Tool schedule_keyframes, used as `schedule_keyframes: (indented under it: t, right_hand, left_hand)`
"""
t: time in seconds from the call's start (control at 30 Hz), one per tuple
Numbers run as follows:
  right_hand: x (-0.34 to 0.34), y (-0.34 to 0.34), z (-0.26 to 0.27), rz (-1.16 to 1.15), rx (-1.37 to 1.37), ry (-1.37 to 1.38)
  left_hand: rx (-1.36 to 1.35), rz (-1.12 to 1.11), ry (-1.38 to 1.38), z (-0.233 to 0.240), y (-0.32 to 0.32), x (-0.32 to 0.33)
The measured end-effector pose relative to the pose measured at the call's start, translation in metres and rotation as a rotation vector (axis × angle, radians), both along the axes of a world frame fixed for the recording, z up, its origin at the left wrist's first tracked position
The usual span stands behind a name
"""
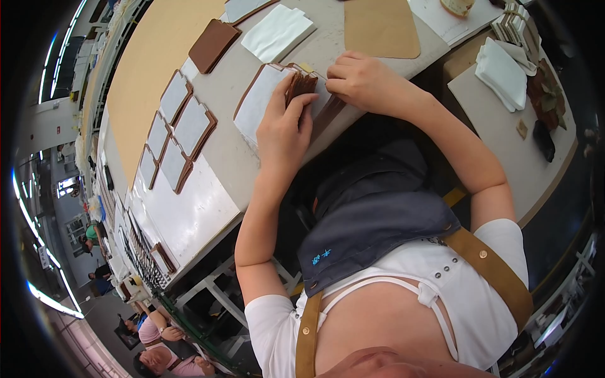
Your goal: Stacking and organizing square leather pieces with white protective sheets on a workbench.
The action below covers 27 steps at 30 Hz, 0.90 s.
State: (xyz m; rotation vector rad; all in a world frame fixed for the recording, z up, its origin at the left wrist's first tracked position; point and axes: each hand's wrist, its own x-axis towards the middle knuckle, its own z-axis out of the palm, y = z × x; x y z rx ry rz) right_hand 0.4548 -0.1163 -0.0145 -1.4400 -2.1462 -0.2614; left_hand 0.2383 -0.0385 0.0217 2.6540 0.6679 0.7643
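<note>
My left hand (286, 125) curls over a stack of brown leather-like pieces with white lining (260, 94) near the table's edge. Its thumb and fingers close around the bunched brown edges (302, 84) at one end of the stack. Just to the right, my right hand (361, 82) has its fingers bent at the end of a flat brown piece (328, 115) along the table edge. What lies under those fingertips is hidden, so I cannot tell whether they grip it. Beyond both hands lies a pile of white sheets (276, 30).
Several white-faced brown stacks (191, 125) sit on the left, below a plain brown stack (212, 45). A tan sheet (382, 28) lies at the far side. A side table (501, 137) at right holds white cloths (503, 75) and a dark object (543, 140). Other people work at lower left.
</note>
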Motion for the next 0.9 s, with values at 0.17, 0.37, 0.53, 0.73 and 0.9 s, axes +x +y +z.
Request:
schedule_keyframes:
  t: [0.17, 0.37, 0.53, 0.73, 0.9]
  right_hand:
    - [-0.001, 0.007, 0.013, 0.004, 0.006, 0.009]
    - [0.012, 0.003, 0.009, 0.053, -0.118, 0.112]
    - [0.023, 0.001, -0.002, 0.209, 0.164, -0.209]
    - [0.024, 0.009, 0.001, 0.224, 0.163, -0.303]
    - [0.019, 0.018, 0.020, 0.232, 0.154, -0.228]
  left_hand:
    - [0.272, -0.032, 0.064, -0.010, -0.005, 0.005]
    - [0.230, 0.029, 0.024, -0.009, -0.002, 0.002]
    - [0.144, 0.027, -0.002, -0.004, 0.000, 0.000]
    - [0.103, -0.009, 0.012, -0.008, 0.000, -0.001]
    - [0.232, -0.014, 0.031, -0.018, -0.006, 0.001]
